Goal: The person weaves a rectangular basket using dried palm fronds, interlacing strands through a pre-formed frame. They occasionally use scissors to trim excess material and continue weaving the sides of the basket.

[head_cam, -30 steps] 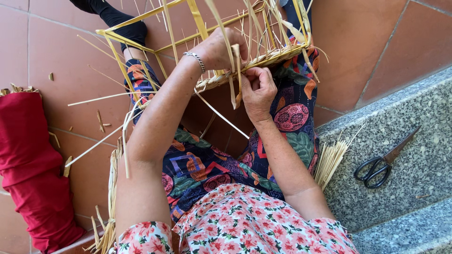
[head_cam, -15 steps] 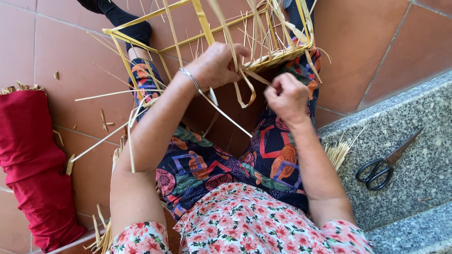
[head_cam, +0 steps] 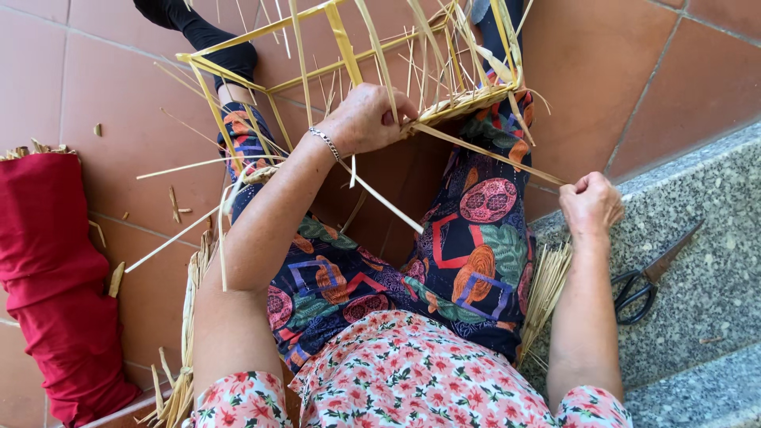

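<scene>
From your head camera, the top of the woven straw frame (head_cam: 357, 71) runs off the upper edge, so you cannot see how tall its upright strips stand. Your fingertips are tucked under both hands, and the bundle of straw (head_cam: 543, 293) by your right hip is partly hidden behind your patterned trousers.

The frame sits far from you, over your knees, with its woven rim running left to right and tilting up toward the right. One long flat straw strip (head_cam: 491, 156) leaves that rim and slants down to the right, pulled straight.

Your left hand (head_cam: 366, 119) is bent at the wrist, knuckles up, clenched on the rim where the strip starts. Your right hand (head_cam: 590, 204) is closed in a fist around the strip's right end, probably pinching it, arm stretched forward beside your thigh.

Black scissors (head_cam: 646, 277) lie on the granite step (head_cam: 705, 214) just right of that arm. A red cloth bundle (head_cam: 47, 269) lies on the tiles at far left.
</scene>
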